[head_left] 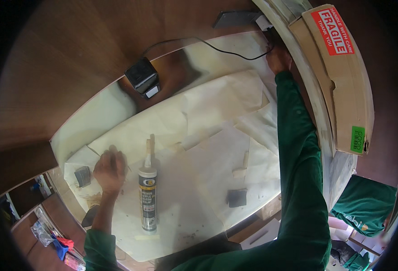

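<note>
My left hand (110, 169) rests on the pale paper sheet (217, 158) covering the work surface, fingers stretched forward and slightly apart, holding nothing visible. To its left lies a small dark grey square pad (82, 176). On its right is a sealant cartridge (148, 198) with a grey label and a pale nozzle. My right arm reaches far forward along the right edge. There my right hand (279, 59) is closed on a thin black cable (221, 50), its fingertips partly hidden. The cable runs left to a black box-shaped device (141, 76).
A cardboard box (339, 81) with a red label stands along the right side. Behind the surface rises a brown wood panel (72, 58) with a dark plate (236, 19) and white socket (263, 22). Another dark pad (237, 198) lies nearer. A green-clothed person (366, 203) is at lower right.
</note>
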### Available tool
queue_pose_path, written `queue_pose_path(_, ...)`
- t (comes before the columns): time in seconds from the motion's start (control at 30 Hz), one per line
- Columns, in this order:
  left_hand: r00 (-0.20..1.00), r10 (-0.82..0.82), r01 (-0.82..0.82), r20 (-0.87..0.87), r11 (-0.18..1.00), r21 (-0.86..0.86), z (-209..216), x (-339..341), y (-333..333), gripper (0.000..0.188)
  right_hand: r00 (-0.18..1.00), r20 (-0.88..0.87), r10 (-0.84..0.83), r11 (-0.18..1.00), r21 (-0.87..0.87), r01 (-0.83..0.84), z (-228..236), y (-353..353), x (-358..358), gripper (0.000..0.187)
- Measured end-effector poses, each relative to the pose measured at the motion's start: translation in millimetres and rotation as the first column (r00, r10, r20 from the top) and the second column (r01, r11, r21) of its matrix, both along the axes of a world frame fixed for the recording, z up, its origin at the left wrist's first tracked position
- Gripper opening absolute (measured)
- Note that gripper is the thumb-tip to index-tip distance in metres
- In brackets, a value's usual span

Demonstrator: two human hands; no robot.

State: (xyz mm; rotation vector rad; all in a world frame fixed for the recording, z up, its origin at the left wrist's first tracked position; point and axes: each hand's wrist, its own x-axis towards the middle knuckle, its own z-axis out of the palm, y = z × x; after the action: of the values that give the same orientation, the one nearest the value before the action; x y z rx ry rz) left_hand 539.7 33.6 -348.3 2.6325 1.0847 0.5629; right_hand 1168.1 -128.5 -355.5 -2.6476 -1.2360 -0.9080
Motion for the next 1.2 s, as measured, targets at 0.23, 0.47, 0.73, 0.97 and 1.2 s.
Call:
queue_pose_path(0.23,0.998,-0.029,0.026,0.062,0.998,0.055,-1,4,2,0.023,0.995,-0.07,0.07,0.989,0.133,-0.061,12,11,12,0.046)
queue_pose_path(0.47,0.999,-0.023,0.023,0.022,1.0,-0.02,4,8,2,0.021,0.984,0.002,0.177,0.97,0.169,-0.175,7,13,11,0.034)
queue_pose_path(0.73,1.0,-0.009,0.009,0.016,1.0,0.0,1,6,3,0.023,0.971,0.077,0.228,0.959,0.156,-0.238,20,26,-14,0.038)
queue_pose_path(0.97,1.0,-0.015,0.015,-0.005,0.999,-0.031,-1,5,4,0.024,0.986,0.088,0.139,0.977,0.15,-0.151,10,29,6,0.037)
queue_pose_path(1.2,1.0,0.009,-0.01,-0.028,0.998,-0.058,-2,3,3,0.023,0.991,0.127,0.03,0.994,0.099,-0.042,-20,27,31,0.028)
